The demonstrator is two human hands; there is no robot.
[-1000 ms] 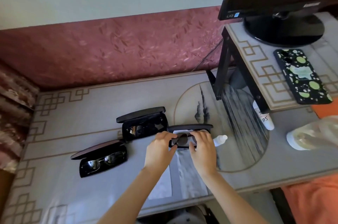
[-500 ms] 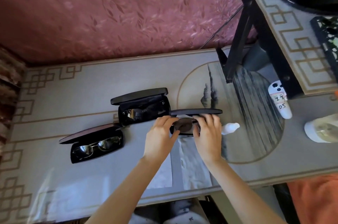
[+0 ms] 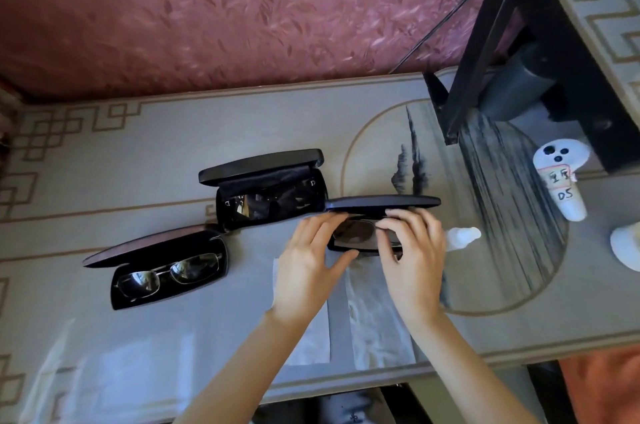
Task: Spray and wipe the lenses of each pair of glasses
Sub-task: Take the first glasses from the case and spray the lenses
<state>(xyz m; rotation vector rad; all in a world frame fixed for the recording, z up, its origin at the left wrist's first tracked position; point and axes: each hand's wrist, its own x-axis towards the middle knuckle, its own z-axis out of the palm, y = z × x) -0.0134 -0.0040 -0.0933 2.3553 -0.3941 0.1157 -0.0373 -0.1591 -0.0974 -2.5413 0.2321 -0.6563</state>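
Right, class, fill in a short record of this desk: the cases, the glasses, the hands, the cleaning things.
left case: open, wire-rimmed glasses inside
middle case: open, contents dark, unclear
right case: open, dark glasses inside
left hand: holds the dark glasses at one end
right hand: holds them at the other end
spray bottle: lying on the table, just right of the right hand
cloths: two, pale, flat on the table under the hands

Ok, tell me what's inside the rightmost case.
Dark glasses sit in the case. The left hand and right hand cover their ends, so the temples and anything beneath are hidden.
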